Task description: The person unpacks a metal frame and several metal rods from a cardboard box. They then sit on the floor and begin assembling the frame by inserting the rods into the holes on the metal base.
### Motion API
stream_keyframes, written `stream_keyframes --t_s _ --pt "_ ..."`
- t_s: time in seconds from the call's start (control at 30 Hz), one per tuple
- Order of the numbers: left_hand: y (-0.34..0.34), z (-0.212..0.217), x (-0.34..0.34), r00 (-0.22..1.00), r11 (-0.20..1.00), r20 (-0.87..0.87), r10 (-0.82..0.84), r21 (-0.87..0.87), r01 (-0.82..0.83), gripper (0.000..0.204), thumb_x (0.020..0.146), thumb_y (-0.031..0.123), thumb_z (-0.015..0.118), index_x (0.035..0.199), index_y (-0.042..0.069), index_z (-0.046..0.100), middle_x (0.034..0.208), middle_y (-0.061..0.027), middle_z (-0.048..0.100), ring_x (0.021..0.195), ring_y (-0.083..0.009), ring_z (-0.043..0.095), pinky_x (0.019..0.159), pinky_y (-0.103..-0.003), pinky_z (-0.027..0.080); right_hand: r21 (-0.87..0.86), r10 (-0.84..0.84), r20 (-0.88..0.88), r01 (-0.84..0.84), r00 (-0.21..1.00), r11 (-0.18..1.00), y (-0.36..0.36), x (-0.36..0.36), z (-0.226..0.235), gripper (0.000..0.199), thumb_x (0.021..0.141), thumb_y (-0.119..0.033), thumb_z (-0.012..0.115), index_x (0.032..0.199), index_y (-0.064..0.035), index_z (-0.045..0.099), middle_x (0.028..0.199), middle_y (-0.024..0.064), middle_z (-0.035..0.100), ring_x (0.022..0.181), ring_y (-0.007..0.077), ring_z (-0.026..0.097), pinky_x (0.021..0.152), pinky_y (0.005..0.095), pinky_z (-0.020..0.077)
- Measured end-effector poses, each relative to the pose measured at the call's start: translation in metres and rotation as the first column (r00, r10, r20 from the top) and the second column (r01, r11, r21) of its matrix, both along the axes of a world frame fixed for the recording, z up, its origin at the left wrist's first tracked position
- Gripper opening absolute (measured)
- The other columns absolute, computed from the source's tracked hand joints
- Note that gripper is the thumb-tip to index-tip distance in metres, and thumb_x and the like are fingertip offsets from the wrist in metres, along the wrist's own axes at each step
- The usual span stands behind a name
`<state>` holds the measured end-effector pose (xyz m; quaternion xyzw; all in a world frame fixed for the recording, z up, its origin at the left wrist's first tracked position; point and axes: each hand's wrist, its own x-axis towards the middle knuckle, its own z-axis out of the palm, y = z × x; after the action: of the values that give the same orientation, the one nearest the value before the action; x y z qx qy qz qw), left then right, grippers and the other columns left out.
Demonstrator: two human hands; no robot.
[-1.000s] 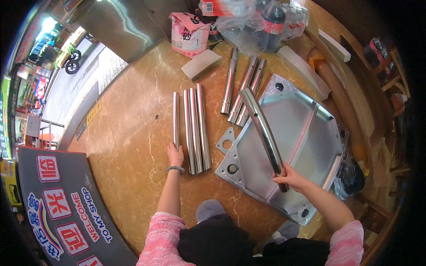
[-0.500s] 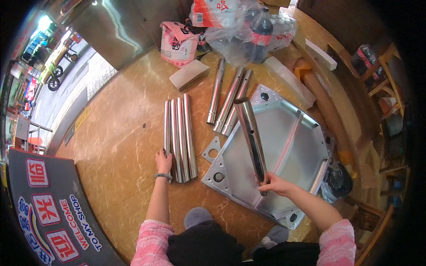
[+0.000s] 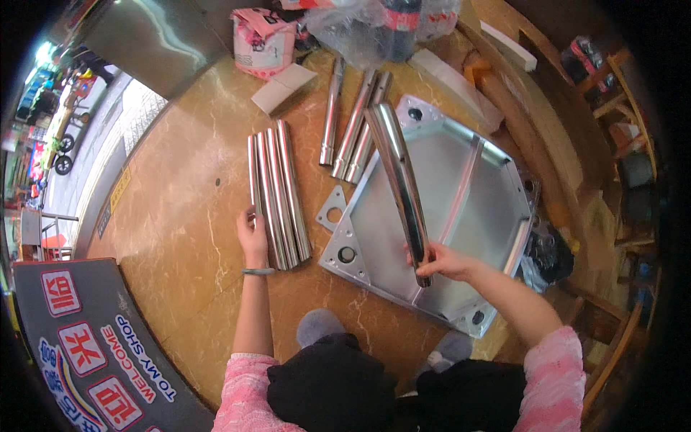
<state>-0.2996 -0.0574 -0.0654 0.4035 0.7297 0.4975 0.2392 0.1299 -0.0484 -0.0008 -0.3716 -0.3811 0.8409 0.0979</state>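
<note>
My right hand (image 3: 440, 261) is closed around the lower end of a shiny steel tube (image 3: 394, 173). That tube slants up over a flat metal tray-like frame (image 3: 461, 191) with perforated corner plates. Several more steel tubes (image 3: 282, 194) lie side by side on the floor to the left. My left hand (image 3: 252, 236) has its fingers curled on the near end of the leftmost tube (image 3: 254, 169), hiding that end. Beyond them lie three tubes (image 3: 351, 129) with narrowed near ends. A triangular plate with a round hole (image 3: 332, 210) rests against the frame's left edge.
White cardboard pieces (image 3: 283, 88), a pink-and-white bag (image 3: 265, 47) and wrapped bottles (image 3: 399, 29) stand at the back. Wooden furniture (image 3: 619, 317) and a black bag (image 3: 548, 252) flank the right. A grey doormat (image 3: 93, 338) lies at the left, near the street doorway.
My view has shifted, so the floor items sit higher in the picture. Both hands keep nearly the same places relative to the tubes and the frame.
</note>
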Motion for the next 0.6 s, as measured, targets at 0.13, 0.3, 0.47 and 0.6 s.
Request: stream_keyframes --t_s 0.13,0.3,0.47,0.6 --pt "-0.002 -0.011 -0.016 0.998 0.996 -0.049 0.03 -0.088 -0.034 0.025 0.078 0.005 0.055 0.102 -0.001 0.055 0.099 -0.0134 0.055 0.088 -0.0226 0.054 0.078 -0.033 0.044 -0.23 -0.07 -0.099 0.045 0.993 0.972 0.002 -0.006 0.005 0.075 0.072 -0.009 0.07 0.132 -0.0115 0.026 0.105 0.0069 0.052 0.1 0.0193 0.051 0.088 0.0339 0.0404" --pt "0.0 0.001 -0.004 0.999 0.988 -0.032 -0.01 -0.155 0.005 0.027 0.079 0.004 0.055 0.106 -0.001 0.054 0.098 -0.011 0.057 0.09 -0.0193 0.054 0.08 -0.032 0.043 -0.385 -0.202 -0.215 0.107 0.956 0.917 0.005 -0.006 0.015 0.076 0.077 -0.003 0.064 0.137 -0.0189 0.019 0.108 0.0081 0.051 0.105 0.0222 0.051 0.092 0.038 0.0417" --pt "0.003 0.007 0.022 0.984 0.987 0.108 -0.145 -0.049 0.151 0.03 0.08 0.001 0.053 0.11 0.0 0.052 0.1 -0.0091 0.057 0.092 -0.0164 0.053 0.081 -0.028 0.042 -0.396 -0.165 -0.201 0.074 0.966 0.915 0.006 -0.009 0.017 0.075 0.077 -0.004 0.064 0.136 -0.0182 0.02 0.109 0.0085 0.051 0.102 0.0225 0.053 0.091 0.0383 0.042" --pt "0.0 -0.02 -0.023 0.933 0.971 -0.358 0.043 -0.205 -0.123 0.034 0.071 0.005 0.056 0.105 -0.003 0.053 0.099 -0.0174 0.056 0.091 -0.0291 0.055 0.083 -0.034 0.043 -0.319 -0.101 -0.165 0.044 0.981 0.947 0.002 -0.01 0.013 0.069 0.075 -0.005 0.067 0.13 -0.0138 0.025 0.107 0.0087 0.052 0.102 0.0221 0.053 0.091 0.0374 0.0414"
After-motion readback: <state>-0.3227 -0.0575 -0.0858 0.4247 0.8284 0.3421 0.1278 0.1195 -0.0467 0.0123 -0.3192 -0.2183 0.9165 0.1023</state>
